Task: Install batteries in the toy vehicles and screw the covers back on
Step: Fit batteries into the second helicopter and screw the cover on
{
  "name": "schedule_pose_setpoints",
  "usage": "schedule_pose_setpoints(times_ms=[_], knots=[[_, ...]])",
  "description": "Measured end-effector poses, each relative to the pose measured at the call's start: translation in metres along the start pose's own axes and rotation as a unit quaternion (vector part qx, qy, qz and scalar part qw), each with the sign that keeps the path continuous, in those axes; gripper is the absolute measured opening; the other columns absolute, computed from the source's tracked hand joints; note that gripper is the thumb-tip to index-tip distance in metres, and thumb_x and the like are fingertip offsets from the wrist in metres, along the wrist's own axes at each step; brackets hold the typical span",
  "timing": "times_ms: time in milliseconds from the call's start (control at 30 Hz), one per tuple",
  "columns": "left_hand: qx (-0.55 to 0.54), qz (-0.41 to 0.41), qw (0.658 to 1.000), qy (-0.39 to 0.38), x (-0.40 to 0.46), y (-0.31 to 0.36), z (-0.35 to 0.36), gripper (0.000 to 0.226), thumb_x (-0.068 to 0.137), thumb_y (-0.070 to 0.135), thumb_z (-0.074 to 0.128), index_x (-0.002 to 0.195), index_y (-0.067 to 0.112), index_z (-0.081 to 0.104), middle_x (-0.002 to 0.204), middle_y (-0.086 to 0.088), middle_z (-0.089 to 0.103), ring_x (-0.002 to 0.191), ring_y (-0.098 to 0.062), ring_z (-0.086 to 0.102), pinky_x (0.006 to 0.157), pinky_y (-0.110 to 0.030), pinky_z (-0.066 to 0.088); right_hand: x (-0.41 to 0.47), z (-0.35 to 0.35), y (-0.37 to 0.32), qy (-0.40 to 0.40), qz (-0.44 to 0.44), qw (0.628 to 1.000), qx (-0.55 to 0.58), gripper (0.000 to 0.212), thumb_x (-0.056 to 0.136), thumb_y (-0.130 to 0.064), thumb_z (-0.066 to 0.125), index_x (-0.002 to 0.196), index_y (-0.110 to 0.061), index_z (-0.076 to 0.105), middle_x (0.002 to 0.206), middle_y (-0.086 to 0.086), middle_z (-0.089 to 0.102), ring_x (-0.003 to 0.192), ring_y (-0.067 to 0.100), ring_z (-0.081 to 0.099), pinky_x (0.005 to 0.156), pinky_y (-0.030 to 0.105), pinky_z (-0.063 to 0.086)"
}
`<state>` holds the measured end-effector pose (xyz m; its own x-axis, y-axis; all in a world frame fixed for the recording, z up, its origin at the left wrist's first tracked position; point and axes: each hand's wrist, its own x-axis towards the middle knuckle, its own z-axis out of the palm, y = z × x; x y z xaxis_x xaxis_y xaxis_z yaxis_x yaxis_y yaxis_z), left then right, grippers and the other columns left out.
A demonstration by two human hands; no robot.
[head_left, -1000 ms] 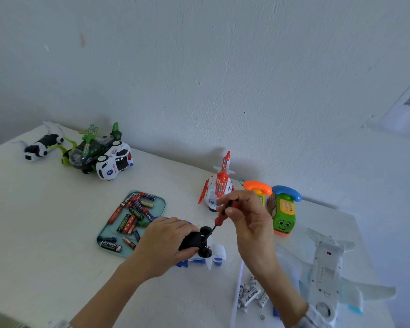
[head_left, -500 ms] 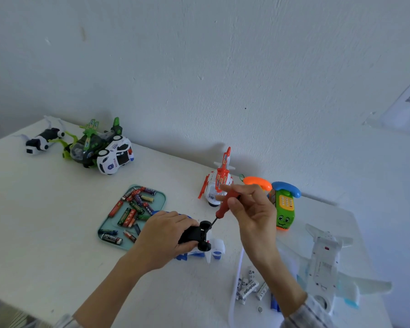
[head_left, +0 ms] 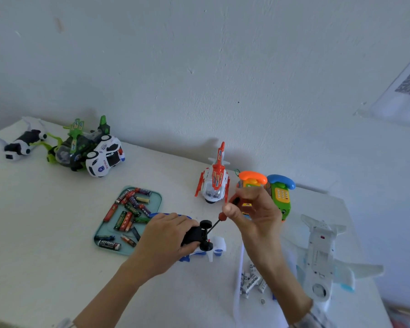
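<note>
Surroundings: a white table (head_left: 33,221) against a pale wall; a teal tray (head_left: 157,197) of loose batteries (head_left: 128,214) lies just left of the hands; a red-and-white toy helicopter (head_left: 214,183) and two toy phones (head_left: 279,195) stand behind them.
Far left: a police car (head_left: 104,159), a green helicopter (head_left: 76,147) and a black-and-white toy (head_left: 21,145) are grouped together.
Right: a white toy plane (head_left: 320,256) lies belly up; white batteries (head_left: 251,280) lie beside the right forearm.
Materials: glossy moulded plastic toys; a thin dark metal screwdriver shaft with a red handle.
Toy vehicle (head_left: 199,235): upside down, black underside and wheels upward, near the table's middle, over a white-and-blue piece.
Left hand (head_left: 166,240): fingers curled over the vehicle, gripping it.
Right hand (head_left: 253,214): above and right of the vehicle, pinching the screwdriver (head_left: 219,218), whose tip slants down to the underside.
</note>
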<state>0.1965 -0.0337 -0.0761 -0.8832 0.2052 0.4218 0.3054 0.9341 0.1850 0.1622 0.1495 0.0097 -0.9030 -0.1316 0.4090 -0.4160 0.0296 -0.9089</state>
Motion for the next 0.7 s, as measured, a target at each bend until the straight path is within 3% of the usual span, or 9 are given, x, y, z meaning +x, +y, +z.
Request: schedule_pose_setpoints(times_ms=[100, 200, 267, 333, 400, 467, 567, 633, 700], knots=[[-0.009, -0.003, 1.000, -0.009, 0.000, -0.001, 0.000, 0.037, 0.079, 0.056, 0.046, 0.097, 0.030, 0.066, 0.080, 0.019, 0.066, 0.068, -0.005, 0.058, 0.062, -0.023, 0.045, -0.003, 0.001, 0.001, 0.043, 0.006, 0.999, 0.019, 0.025, 0.080, -0.005, 0.070, 0.077, -0.025, 0.057, 0.070, 0.012, 0.062, 0.059, 0.029, 0.066, 0.058, 0.025, 0.050], [-0.015, -0.003, 1.000, -0.012, -0.001, -0.001, 0.001, 0.037, 0.079, 0.056, 0.046, 0.097, 0.031, 0.066, 0.081, 0.018, 0.066, 0.069, -0.005, 0.059, 0.064, -0.023, 0.046, -0.002, -0.003, 0.001, 0.057, 0.035, 0.997, 0.036, 0.031, 0.085, 0.013, 0.057, 0.086, -0.018, 0.052, 0.078, 0.014, 0.064, 0.061, 0.032, 0.066, 0.062, 0.027, 0.051], [-0.012, 0.005, 1.000, -0.004, -0.002, 0.000, 0.001, 0.036, 0.079, 0.055, 0.046, 0.096, 0.030, 0.066, 0.081, 0.018, 0.066, 0.069, -0.005, 0.059, 0.063, -0.024, 0.046, -0.002, -0.005, 0.003, 0.047, 0.038, 0.997, 0.042, 0.026, 0.087, 0.006, 0.058, 0.090, -0.020, 0.058, 0.088, 0.012, 0.067, 0.071, 0.034, 0.067, 0.070, 0.036, 0.053], [-0.008, 0.013, 1.000, 0.008, -0.003, 0.001, 0.001, 0.035, 0.077, 0.052, 0.047, 0.093, 0.028, 0.067, 0.079, 0.017, 0.066, 0.068, -0.006, 0.059, 0.062, -0.025, 0.046, -0.002, -0.004, 0.003, 0.048, 0.028, 0.998, -0.008, 0.016, 0.080, -0.022, 0.070, 0.089, -0.032, 0.061, 0.096, 0.001, 0.067, 0.091, 0.032, 0.066, 0.081, 0.043, 0.051], [-0.006, 0.019, 1.000, 0.018, -0.004, 0.001, 0.001, 0.034, 0.076, 0.050, 0.047, 0.092, 0.027, 0.067, 0.077, 0.015, 0.066, 0.067, -0.007, 0.060, 0.061, -0.026, 0.048, -0.002, 0.000, 0.001, 0.043, 0.025, 0.999, -0.015, 0.018, 0.072, -0.034, 0.074, 0.083, -0.035, 0.059, 0.086, -0.001, 0.066, 0.083, 0.034, 0.067, 0.080, 0.050, 0.050], [-0.008, 0.022, 0.999, 0.024, -0.005, 0.002, 0.001, 0.033, 0.077, 0.049, 0.048, 0.091, 0.025, 0.067, 0.075, 0.014, 0.065, 0.065, -0.009, 0.059, 0.059, -0.027, 0.048, -0.003, 0.007, -0.002, 0.034, 0.018, 0.999, 0.017, 0.016, 0.075, -0.024, 0.072, 0.079, -0.032, 0.058, 0.071, 0.005, 0.065, 0.062, 0.035, 0.066, 0.075, 0.054, 0.051], [-0.002, 0.021, 1.000, 0.021, -0.005, 0.002, 0.001, 0.034, 0.077, 0.049, 0.047, 0.091, 0.025, 0.067, 0.073, 0.014, 0.065, 0.063, -0.009, 0.058, 0.058, -0.026, 0.047, -0.004, 0.017, -0.005, 0.042, 0.014, 0.999, 0.008, 0.018, 0.081, -0.004, 0.058, 0.086, -0.021, 0.060, 0.077, 0.012, 0.064, 0.059, 0.032, 0.063, 0.074, 0.054, 0.052], [0.004, 0.018, 1.000, 0.012, -0.005, 0.003, 0.000, 0.035, 0.077, 0.051, 0.046, 0.090, 0.026, 0.068, 0.073, 0.014, 0.064, 0.063, -0.009, 0.058, 0.058, -0.025, 0.045, -0.004, 0.020, -0.005, 0.056, 0.032, 0.998, 0.012, 0.023, 0.084, -0.002, 0.048, 0.090, -0.020, 0.061, 0.083, 0.011, 0.064, 0.062, 0.033, 0.060, 0.069, 0.054, 0.053], [0.004, 0.015, 1.000, 0.006, -0.005, 0.003, 0.000, 0.036, 0.077, 0.051, 0.046, 0.090, 0.025, 0.068, 0.073, 0.014, 0.064, 0.063, -0.009, 0.058, 0.058, -0.025, 0.044, -0.004, 0.021, -0.009, 0.068, 0.040, 0.997, 0.007, 0.023, 0.086, -0.010, 0.052, 0.086, -0.030, 0.065, 0.088, 0.002, 0.065, 0.061, 0.034, 0.060, 0.068, 0.048, 0.053]])
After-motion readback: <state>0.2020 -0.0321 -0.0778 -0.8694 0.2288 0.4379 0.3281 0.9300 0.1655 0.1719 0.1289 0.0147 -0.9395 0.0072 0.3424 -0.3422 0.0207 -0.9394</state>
